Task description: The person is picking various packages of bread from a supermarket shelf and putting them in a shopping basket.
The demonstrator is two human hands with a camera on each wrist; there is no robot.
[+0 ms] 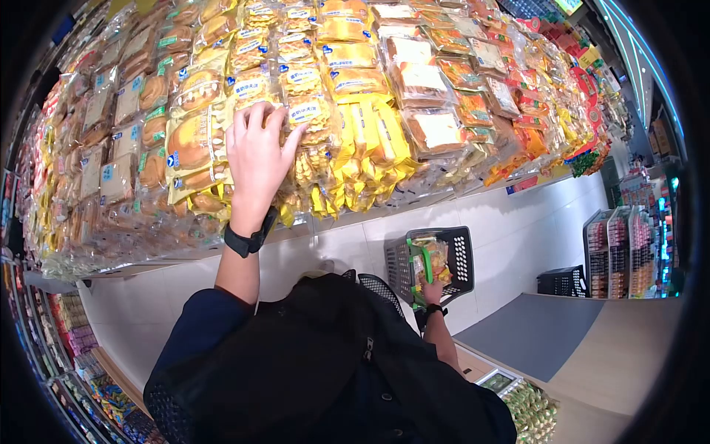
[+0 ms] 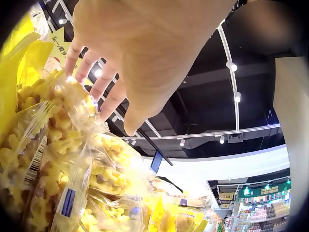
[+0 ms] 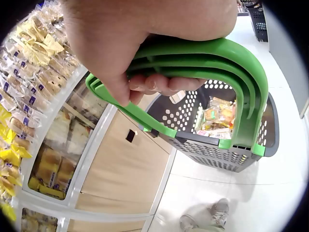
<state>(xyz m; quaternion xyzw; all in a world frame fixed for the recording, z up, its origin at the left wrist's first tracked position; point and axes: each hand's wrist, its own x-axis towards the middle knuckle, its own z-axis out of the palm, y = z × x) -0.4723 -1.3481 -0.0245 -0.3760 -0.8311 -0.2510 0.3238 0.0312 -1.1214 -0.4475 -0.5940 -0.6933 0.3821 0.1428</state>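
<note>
In the head view the left hand (image 1: 259, 152) lies over clear-wrapped snack packs with white and blue labels (image 1: 303, 112), fingertips touching the packs, thumb spread to the side. The left wrist view shows the hand (image 2: 140, 53) from the palm side, its fingers slightly bent against a pack of knobbly golden snacks (image 2: 58, 116); it grips none of them that I can see. Down at the side, the right hand (image 1: 433, 291) is curled round the green handle (image 3: 241, 67) of a grey basket (image 3: 207, 153). Several wrapped packs (image 3: 219, 116) lie inside the basket.
Yellow packs (image 1: 370, 137) and square bread packs (image 1: 435, 129) stand right of the left hand. A grey surface (image 1: 521, 333) is at the lower right, with a black basket (image 1: 562, 282) on the floor beyond. Cabinet fronts (image 3: 123, 169) line the display's base.
</note>
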